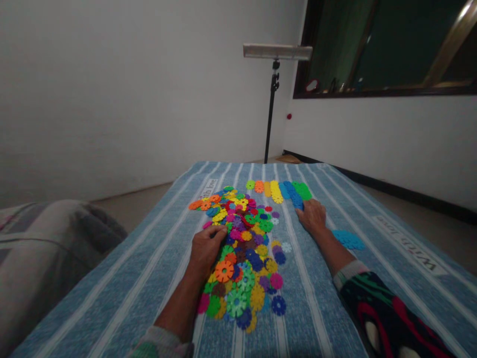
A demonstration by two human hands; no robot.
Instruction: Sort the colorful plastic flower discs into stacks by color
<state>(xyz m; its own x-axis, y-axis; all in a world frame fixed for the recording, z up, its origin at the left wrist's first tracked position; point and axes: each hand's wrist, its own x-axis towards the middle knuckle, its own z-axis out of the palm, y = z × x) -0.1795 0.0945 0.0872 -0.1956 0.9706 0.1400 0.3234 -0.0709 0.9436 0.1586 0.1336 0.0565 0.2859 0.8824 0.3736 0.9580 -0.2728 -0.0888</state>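
A loose pile of colourful notched plastic discs [244, 248], shaped like flowers or gears, runs down the middle of the cloth. At the pile's left edge is my left hand [205, 247], its thumb and fingers pressed together; whatever they may hold is hidden. My right hand [313, 215] reaches to the near end of a blue row of discs [294, 195], just below a green row [302, 190]. Its fingers are curled down, and I cannot see what is in them. Left of these lie a yellow row [276, 191], some orange discs [259, 186] and light green discs [251, 184].
A light blue group of discs [349, 239] lies right of my right forearm. The striped blue cloth [122, 283] covers the table. Beyond its far edge stands a lamp on a black pole [270, 114]. A fabric-covered piece of furniture [48, 258] is at the left.
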